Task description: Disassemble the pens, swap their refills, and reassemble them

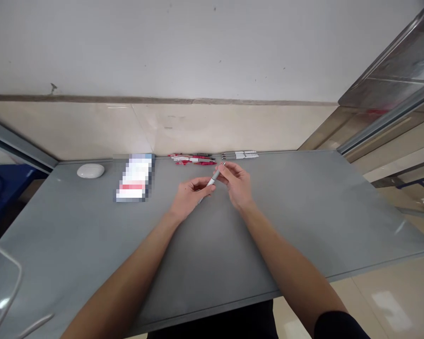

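Note:
A white and grey pen (212, 181) is held at a slant between both hands, over the middle of the table. My left hand (192, 195) is closed on its lower, white part. My right hand (236, 183) pinches the grey upper part close to the tip. Just beyond the hands lies a group of red, white and dark pens (192, 160) along the back edge. To its right, several white pens with grey ends (245, 154) lie side by side.
On the grey table (304, 202), a white computer mouse (91, 171) sits at the back left. Beside it lies a blurred-out phone-shaped object (134, 179). A white cable (17, 278) curves over the near left corner. A tiled wall (233, 125) borders the back edge.

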Tool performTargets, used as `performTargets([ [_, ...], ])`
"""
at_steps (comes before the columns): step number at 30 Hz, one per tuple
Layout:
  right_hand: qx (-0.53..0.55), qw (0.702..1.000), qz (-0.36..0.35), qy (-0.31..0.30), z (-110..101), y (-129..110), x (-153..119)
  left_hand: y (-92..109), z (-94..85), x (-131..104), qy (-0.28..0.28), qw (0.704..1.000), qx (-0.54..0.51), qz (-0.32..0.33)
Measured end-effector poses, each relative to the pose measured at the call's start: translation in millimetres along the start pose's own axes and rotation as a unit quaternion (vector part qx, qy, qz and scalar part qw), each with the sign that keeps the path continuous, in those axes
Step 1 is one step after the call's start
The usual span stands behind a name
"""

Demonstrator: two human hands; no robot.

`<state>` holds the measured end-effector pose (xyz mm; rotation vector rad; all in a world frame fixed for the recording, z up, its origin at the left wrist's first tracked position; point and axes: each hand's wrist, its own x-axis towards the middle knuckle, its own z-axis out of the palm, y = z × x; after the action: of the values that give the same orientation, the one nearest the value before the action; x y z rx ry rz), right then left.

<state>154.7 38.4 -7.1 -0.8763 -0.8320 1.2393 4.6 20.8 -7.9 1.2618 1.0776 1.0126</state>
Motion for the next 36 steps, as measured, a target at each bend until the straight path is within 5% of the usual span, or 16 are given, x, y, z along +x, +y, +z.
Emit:
performTargets([
  [14,0.001,1.000,0.002,0.030,-4.2,-1.9,-5.7,2.9,4.5,-4.8,-0.051,0.999,-0.009,-0.015],
  [25,0.041,0.998,0.047,0.010,-8.4,0.2,-7.0,4.3,4.4,-12.6,-0.167,0.978,-0.085,-0.093],
  [31,0.042,0.999,0.014,0.029,-9.1,3.5,-5.3,3.7,8.2,-11.6,-0.057,0.997,-0.005,-0.049],
  [36,0.043,0.999,0.014,0.019,-9.5,3.5,-6.3,4.5,8.7,-11.4,-0.052,0.998,0.011,-0.042],
])
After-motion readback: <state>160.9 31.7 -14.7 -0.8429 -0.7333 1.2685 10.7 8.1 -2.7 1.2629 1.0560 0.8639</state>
